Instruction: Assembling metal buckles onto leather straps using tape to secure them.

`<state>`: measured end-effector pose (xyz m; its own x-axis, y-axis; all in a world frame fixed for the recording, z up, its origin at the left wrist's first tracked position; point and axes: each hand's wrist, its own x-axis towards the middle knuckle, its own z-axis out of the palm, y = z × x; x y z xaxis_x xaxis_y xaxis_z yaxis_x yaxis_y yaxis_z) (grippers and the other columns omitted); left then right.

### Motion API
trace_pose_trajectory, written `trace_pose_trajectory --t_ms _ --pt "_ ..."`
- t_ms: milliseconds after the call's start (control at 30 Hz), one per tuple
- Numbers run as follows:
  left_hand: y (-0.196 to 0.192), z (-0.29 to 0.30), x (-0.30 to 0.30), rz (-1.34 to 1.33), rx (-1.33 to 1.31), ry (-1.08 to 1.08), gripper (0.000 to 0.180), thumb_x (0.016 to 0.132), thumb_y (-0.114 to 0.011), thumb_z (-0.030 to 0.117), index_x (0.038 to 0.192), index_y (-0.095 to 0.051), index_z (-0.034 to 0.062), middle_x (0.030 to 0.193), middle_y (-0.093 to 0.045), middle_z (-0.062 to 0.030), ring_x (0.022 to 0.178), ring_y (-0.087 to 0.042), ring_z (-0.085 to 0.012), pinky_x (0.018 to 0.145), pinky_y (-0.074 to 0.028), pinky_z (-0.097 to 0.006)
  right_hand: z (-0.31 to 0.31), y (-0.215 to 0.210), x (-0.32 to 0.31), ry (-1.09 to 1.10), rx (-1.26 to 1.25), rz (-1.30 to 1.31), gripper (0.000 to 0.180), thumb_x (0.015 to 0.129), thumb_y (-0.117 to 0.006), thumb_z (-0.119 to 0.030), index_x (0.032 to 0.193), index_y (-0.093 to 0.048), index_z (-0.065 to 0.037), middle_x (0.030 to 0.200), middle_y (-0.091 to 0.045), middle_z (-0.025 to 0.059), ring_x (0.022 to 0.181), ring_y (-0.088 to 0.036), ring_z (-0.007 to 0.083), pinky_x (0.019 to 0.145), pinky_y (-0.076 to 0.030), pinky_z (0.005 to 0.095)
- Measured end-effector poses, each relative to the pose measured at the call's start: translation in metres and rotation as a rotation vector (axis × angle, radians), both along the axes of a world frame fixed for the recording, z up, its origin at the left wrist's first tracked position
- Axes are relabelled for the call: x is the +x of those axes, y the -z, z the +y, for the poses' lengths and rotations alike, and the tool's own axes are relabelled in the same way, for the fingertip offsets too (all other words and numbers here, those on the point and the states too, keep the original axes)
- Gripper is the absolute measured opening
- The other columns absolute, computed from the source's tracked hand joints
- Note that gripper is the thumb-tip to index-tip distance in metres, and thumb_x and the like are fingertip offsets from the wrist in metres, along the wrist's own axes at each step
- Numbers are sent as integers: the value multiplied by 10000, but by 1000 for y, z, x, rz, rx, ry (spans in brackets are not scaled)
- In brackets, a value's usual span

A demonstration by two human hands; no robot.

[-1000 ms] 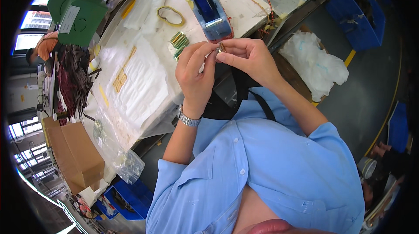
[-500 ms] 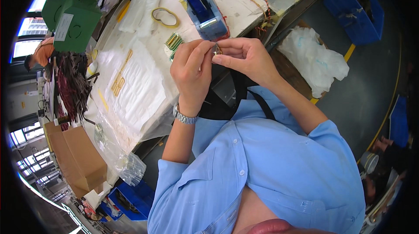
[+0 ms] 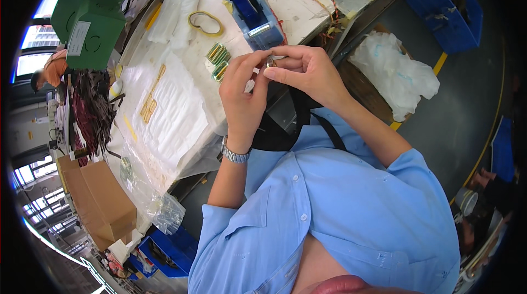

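Both hands meet over the near edge of the table, below the tape dispenser. A small shiny metal piece [image 3: 270, 63], silver and gold in colour, is pinched between them; its exact kind is too small to make out. My left hand [image 3: 241, 82] has thumb and forefinger bent toward it. From the other side, my right hand [image 3: 307, 71] grips it with thumb and fingers. Just left of my left hand lie green and gold shiny pieces [image 3: 218, 53] in clear wrapping. Further left, several gold-coloured pieces [image 3: 148, 108] rest on a white sheet [image 3: 178, 124].
The blue tape dispenser [image 3: 253, 11] stands just beyond my hands, with a yellowish tape roll [image 3: 206, 23] to its left. A cardboard box [image 3: 104, 198] is at the lower left. White plastic bags [image 3: 392, 71] and a blue bin [image 3: 447, 11] are on the right. A person [image 3: 55, 67] is far left.
My left hand has shifted slightly right and its fingers have loosened around the piece. More of the green and gold pieces shows beside it. The right hand has barely moved.
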<state>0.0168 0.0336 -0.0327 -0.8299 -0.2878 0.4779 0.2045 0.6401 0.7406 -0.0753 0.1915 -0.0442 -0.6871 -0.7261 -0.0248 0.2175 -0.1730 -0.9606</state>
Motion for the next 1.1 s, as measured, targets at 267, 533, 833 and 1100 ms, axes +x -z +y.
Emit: trace_pose_trajectory --t_ms 267,533,833,1100 --pt "4 1 10 24 26 -81 302 952 -732 -72 1243 -733 8 1157 -760 -92 1009 -734 -178 846 -608 -304 0 1 2 83 -24 26 472 981 -849 -224 1311 -719 88 1059 -838 141 975 -764 96 874 -595 246" --pt "14 17 23 86 -29 -101 285 891 -811 -83 1151 -731 1 1067 -723 -111 813 -668 -188 686 -564 -302 -2 2 1 38 52 28 417 1023 -788 -111 1369 -681 97 1126 -823 154 1039 -757 113 923 -605 248" --pt "14 17 4 103 -115 -144 70 975 -756 -2 1036 -743 -33 839 -698 -111 745 -674 -225 697 -528 -322 -16 1 2 151 19 -45 386 984 -848 -269 1047 -780 106 913 -818 113 826 -767 111 770 -621 250" --pt "-19 8 -11 -186 239 -96 131 1025 -731 74 965 -756 -39 756 -691 -90 580 -648 -152 541 -518 -300 -19 -3 -14 88 88 -110 361 1061 -758 -319 1100 -782 39 982 -805 102 877 -777 132 819 -638 274"
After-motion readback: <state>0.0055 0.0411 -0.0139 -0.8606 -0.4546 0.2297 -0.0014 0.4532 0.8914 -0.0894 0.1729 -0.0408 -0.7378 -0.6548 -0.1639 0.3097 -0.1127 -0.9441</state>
